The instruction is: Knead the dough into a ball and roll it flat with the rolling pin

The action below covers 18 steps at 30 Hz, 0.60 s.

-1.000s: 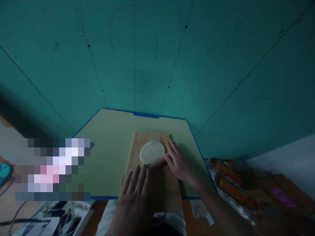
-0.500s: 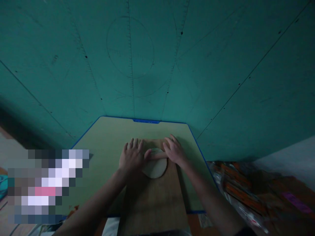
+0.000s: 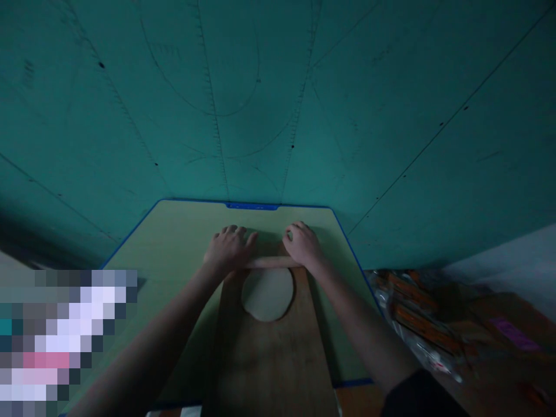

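Observation:
A pale wooden rolling pin (image 3: 273, 262) lies crosswise near the far end of a long wooden board (image 3: 269, 359). Just on the near side of it is a thin, roughly round sheet of dough (image 3: 268, 294), flat on the wood. My left hand (image 3: 229, 248) bears on the pin's left end with the heel of its palm, fingers stretched forward and thumb apart. At the right end, my right hand (image 3: 302, 242) presses down the same way, its fingers loosely bent and not wrapped around the pin. Both palms hide the pin's ends.
The board rests on a pale table (image 3: 182, 231) with a blue edge. A green wall (image 3: 260, 133) with pencil marks rises behind it. To the right are cardboard boxes (image 3: 508, 324) and plastic-wrapped orange items (image 3: 417, 313). A blurred-out patch covers the lower left.
Both hands have pushed the rolling pin forward, from across the dough to beyond its far edge. The whole dough sheet now shows. The view has shifted a little.

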Each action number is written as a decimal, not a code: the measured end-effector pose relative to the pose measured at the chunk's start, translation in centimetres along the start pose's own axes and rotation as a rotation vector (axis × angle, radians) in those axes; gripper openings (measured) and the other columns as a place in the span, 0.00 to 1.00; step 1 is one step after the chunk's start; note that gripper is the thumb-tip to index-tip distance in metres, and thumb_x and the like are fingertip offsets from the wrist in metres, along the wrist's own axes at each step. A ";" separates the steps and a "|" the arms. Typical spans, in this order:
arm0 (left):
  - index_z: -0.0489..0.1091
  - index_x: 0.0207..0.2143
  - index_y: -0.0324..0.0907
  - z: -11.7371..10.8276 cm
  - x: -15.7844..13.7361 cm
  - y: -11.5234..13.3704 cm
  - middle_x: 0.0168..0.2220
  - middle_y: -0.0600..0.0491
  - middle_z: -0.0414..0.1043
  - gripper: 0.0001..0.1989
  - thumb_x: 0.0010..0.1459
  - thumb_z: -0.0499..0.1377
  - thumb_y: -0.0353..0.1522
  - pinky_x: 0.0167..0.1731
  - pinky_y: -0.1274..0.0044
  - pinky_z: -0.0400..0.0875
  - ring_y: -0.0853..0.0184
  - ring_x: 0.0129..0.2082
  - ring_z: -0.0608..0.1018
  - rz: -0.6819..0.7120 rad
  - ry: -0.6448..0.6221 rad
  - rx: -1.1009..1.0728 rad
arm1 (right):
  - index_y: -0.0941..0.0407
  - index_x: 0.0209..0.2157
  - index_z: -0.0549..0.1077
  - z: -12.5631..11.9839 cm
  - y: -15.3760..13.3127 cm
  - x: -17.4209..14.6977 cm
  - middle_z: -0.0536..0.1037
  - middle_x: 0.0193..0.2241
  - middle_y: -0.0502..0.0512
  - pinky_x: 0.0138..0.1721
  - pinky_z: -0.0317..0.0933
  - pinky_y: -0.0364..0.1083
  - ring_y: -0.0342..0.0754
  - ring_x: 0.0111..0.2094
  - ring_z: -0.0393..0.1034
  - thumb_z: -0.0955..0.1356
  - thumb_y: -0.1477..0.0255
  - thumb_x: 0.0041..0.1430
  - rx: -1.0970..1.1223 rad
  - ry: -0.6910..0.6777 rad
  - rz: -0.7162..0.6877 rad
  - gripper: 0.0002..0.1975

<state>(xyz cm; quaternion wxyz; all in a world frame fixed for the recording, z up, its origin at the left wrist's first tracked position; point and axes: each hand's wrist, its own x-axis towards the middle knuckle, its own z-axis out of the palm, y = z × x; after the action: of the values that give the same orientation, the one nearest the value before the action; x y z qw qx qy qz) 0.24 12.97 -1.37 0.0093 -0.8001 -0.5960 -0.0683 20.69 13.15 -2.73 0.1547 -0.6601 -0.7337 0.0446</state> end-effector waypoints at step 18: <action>0.64 0.60 0.29 1.3 -16.8 1.5 0.59 0.34 0.70 0.29 0.70 0.44 0.43 0.57 0.56 0.65 0.44 0.60 0.71 0.295 0.400 0.153 | 0.65 0.64 0.65 -0.6 -1.2 -14.9 0.63 0.66 0.70 0.66 0.53 0.62 0.62 0.69 0.50 0.59 0.65 0.70 -0.009 0.086 -0.296 0.26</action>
<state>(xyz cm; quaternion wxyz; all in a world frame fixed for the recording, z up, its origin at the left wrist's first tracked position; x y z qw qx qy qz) -2.90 -3.30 -4.57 0.1971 -0.8459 -0.4626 -0.1777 20.92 -1.73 -4.32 0.1878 -0.5467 -0.8160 -0.0101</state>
